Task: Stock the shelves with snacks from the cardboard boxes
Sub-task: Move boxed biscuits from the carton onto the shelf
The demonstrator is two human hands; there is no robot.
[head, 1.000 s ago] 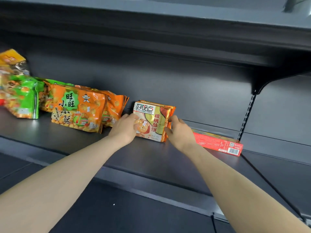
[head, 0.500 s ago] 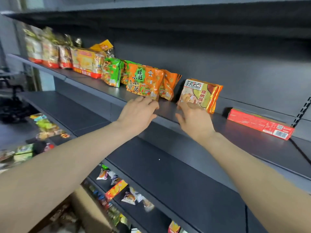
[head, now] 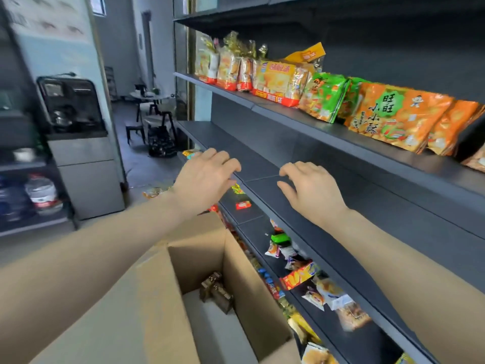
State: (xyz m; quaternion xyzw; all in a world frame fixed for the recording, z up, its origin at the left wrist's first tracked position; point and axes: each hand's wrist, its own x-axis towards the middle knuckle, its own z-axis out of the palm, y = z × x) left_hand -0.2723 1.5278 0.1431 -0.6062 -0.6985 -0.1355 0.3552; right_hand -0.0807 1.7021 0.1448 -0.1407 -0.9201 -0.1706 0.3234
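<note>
Above the cardboard box | left hand, right hand loosely spread, holding nothing | snack bags lined on upper shelf | step: likely fetching next pack | next: reach down into box

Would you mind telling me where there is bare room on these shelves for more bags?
The middle shelf is bare from its far end to past the right hand. The top shelf above it is crowded with snack bags side by side. The lower shelves are scattered with small packets, leaving only narrow gaps.
</note>
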